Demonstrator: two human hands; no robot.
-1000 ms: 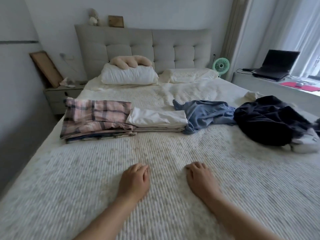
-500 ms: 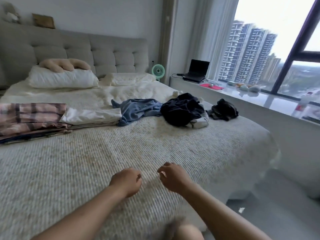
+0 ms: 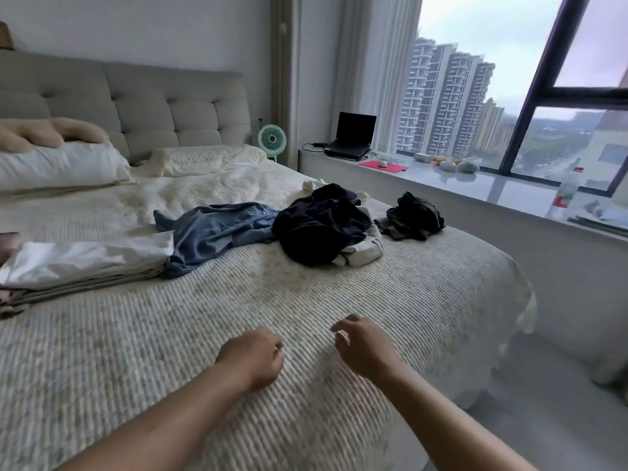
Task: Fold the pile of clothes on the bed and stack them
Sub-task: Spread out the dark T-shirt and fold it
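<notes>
Left hand (image 3: 253, 356) and right hand (image 3: 365, 346) hover empty above bed (image 3: 306, 300).

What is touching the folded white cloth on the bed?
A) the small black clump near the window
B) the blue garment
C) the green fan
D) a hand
B: the blue garment lies against the right end of the folded white cloth, while both hands are down near the bottom of the view, holding nothing.

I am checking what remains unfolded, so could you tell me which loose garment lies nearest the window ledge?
The small black garment, lying apart from the others at the bed's window-side edge.
</notes>
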